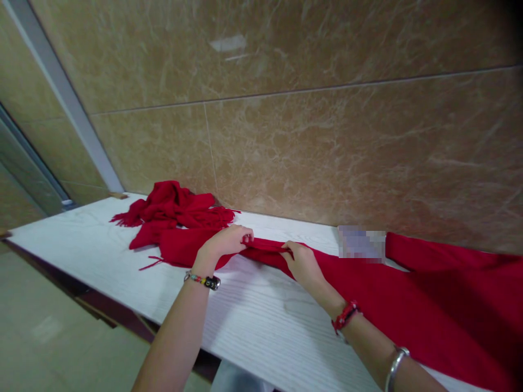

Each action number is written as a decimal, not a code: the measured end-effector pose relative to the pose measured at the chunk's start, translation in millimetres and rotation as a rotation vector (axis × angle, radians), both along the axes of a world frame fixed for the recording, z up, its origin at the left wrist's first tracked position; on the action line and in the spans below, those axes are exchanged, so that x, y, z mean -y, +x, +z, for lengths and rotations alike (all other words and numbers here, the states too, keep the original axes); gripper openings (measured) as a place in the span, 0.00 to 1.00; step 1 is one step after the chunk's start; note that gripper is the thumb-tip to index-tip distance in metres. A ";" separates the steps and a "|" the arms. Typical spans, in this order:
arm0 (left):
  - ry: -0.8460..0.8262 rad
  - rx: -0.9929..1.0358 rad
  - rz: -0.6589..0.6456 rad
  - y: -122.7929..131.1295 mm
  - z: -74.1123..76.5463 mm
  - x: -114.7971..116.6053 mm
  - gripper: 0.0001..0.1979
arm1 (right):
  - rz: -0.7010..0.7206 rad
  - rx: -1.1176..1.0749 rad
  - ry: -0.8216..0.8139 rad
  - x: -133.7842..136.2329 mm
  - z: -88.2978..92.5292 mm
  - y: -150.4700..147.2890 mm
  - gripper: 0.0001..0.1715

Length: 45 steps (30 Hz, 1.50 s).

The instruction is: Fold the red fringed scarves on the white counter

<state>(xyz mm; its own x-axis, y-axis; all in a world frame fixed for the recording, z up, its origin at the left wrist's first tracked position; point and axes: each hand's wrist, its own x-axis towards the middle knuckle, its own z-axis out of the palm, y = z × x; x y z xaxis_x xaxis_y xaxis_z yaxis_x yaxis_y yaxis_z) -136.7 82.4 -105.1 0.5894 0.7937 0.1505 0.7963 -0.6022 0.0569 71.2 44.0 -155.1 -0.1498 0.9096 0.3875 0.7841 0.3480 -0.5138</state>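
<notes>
A long red scarf (368,283) lies along the white table, running off past the right edge of the view. My left hand (229,239) pinches its upper edge near the middle of the table. A short way to the right, my right hand (302,264) grips the same edge between thumb and fingers. Between the two hands the cloth is gathered into a narrow fold, slightly raised. The scarf's left end spreads flat, with a few fringe strands on the tabletop. Behind that end sits a crumpled red fringed scarf (174,201).
The white wood-grain table (90,239) stands against a brown marble-tiled wall (286,147). A blurred-out flat item (362,244) lies at the back, beside more red cloth (441,253). Small wooden blocks (118,195) sit by the table's far left edge. Floor shows at lower left.
</notes>
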 end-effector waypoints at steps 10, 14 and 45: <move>0.246 0.111 0.118 -42.2 -9.9 30.7 0.14 | 0.129 0.278 0.120 22.3 4.0 -17.9 0.07; 0.229 0.146 0.239 -42.8 -38.2 39.8 0.14 | 0.122 0.298 0.068 24.6 1.1 -18.0 0.08; 0.432 -0.249 0.627 -171.3 20.4 66.0 0.19 | 0.622 0.425 0.187 45.1 6.5 -18.1 0.13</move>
<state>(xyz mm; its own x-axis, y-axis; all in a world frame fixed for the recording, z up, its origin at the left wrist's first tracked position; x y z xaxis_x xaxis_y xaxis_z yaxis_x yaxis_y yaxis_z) -308.0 16.4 -84.6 0.1094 0.8896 0.4434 0.9524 0.0338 -0.3029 53.1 -1.1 -148.6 -0.7818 0.5344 0.3212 0.5323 0.8403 -0.1025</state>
